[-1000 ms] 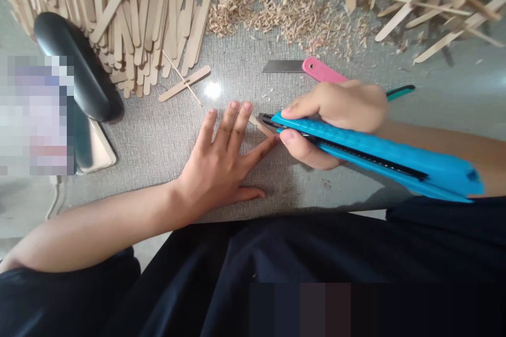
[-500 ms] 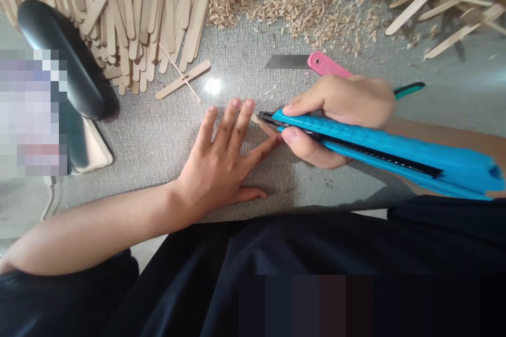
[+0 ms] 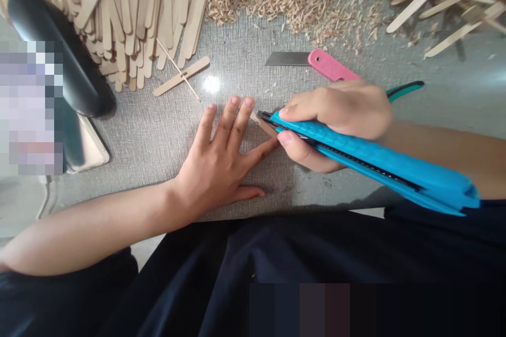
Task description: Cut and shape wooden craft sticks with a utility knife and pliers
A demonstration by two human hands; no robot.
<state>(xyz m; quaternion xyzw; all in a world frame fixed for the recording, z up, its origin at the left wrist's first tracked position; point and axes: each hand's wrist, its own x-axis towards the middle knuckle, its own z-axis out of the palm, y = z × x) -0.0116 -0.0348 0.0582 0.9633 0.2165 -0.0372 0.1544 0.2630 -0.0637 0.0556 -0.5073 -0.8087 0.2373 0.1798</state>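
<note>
Head — pink knife [image 3: 319, 62] beyond blue cutter [image 3: 375, 152]

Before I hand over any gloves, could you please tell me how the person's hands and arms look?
The left hand and right hand are ungloved; no ring or watch shows. Both forearms are sleeveless, above dark clothing.

The cutter [image 3: 379, 155] looks plastic, the stick [image 3: 264, 125] matt wood, the tabletop [image 3: 138, 142] rough-textured.
</note>
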